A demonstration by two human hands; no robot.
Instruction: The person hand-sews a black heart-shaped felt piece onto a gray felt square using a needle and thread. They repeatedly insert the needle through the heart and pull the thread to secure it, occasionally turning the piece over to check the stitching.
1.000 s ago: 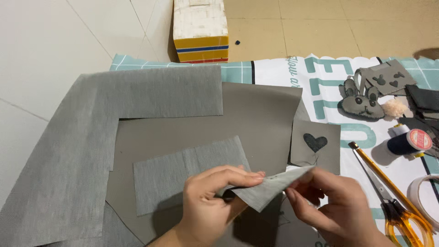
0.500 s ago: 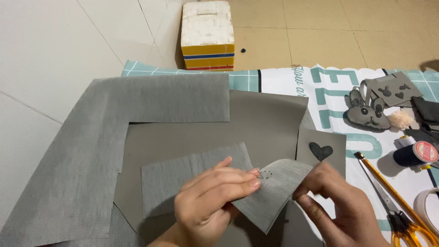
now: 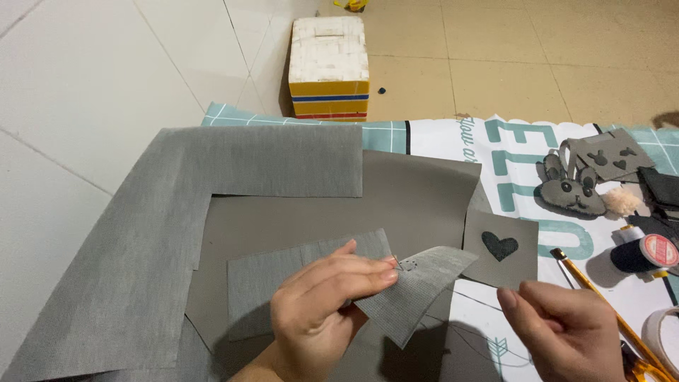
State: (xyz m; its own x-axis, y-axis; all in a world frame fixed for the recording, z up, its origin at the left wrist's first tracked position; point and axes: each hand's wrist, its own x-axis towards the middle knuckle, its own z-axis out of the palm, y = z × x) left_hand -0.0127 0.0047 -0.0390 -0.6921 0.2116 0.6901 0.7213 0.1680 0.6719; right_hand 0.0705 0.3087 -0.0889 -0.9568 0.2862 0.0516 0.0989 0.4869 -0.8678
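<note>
We are pinching a small grey fabric piece (image 3: 414, 293) between the thumb and fingers of our left hand (image 3: 322, 311), above the large grey sheet (image 3: 339, 212). Our right hand (image 3: 566, 332) is hovering just beside it, fingers curled loosely, seemingly drawing a thin thread (image 3: 475, 296). Scissors (image 3: 615, 332) are lying nearby.

My left hand (image 3: 322, 311) pinches a matt, coarse-woven grey cloth scrap (image 3: 414, 290), above a smoother, faintly sheened grey sheet (image 3: 396, 191) and a glossy printed mat (image 3: 509, 141) over glazed floor tiles (image 3: 92, 78).
</note>
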